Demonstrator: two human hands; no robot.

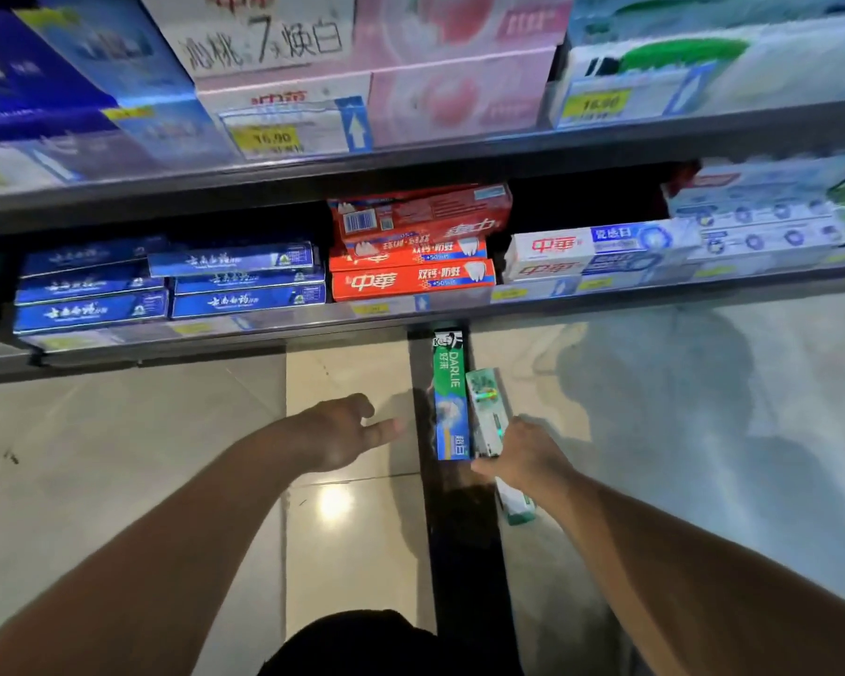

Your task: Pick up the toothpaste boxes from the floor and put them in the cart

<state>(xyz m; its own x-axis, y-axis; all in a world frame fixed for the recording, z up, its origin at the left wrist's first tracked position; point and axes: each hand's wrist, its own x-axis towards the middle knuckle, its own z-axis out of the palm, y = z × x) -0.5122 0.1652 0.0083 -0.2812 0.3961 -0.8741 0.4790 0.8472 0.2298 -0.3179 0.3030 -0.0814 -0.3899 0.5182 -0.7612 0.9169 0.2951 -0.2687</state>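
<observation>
A green Darlie toothpaste box (451,397) lies lengthwise on the dark floor strip below the bottom shelf. Beside it on the right, a white and green toothpaste box (486,409) is gripped by my right hand (523,456), with the box's near end (515,507) sticking out below the hand. My left hand (345,429) hovers over the floor tile left of the Darlie box, fingers loosely extended toward it and holding nothing. No cart is in view.
A store shelf unit fills the upper frame. The bottom shelf (411,309) holds blue boxes (167,285), red boxes (415,251) and white boxes (601,251). Glossy floor tiles (352,529) lie below. My dark-clothed knee (362,641) is at the bottom edge.
</observation>
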